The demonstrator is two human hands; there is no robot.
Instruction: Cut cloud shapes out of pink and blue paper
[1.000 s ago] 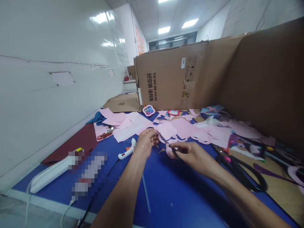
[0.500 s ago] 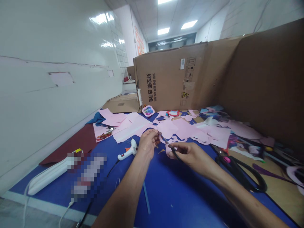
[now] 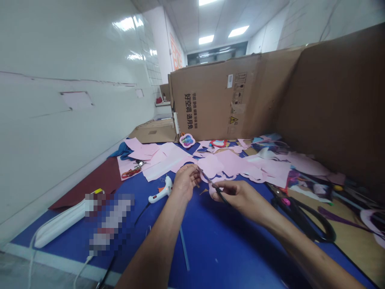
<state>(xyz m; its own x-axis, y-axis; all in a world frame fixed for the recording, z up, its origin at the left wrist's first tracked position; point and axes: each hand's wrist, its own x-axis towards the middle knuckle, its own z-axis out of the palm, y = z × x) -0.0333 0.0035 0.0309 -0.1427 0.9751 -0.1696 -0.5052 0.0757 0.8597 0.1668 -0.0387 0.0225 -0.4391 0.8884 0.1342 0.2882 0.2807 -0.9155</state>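
Note:
My left hand [image 3: 184,182] is closed, its thumb and fingertips pinched at the left edge of a pink scalloped felt-like piece [image 3: 209,163]. My right hand [image 3: 240,196] grips a slim pair of scissors [image 3: 221,195] by its dark handles. The blades point up and left across the lower edge of the pink piece, towards my left fingertips. Whether the blades are apart I cannot make out. Below them, a smaller pink piece partly shows beside my right fingers.
A white glue gun [image 3: 161,191] lies left of my left hand. Large black-handled shears [image 3: 303,216] lie at right. Pink sheets [image 3: 164,158] and offcuts spread across the back of the blue table [image 3: 210,249]. A cardboard box [image 3: 216,100] stands behind, and a white power strip [image 3: 64,222] lies at left.
The view has shifted very slightly. Both hands, the scissors and the pink piece keep almost the same positions.

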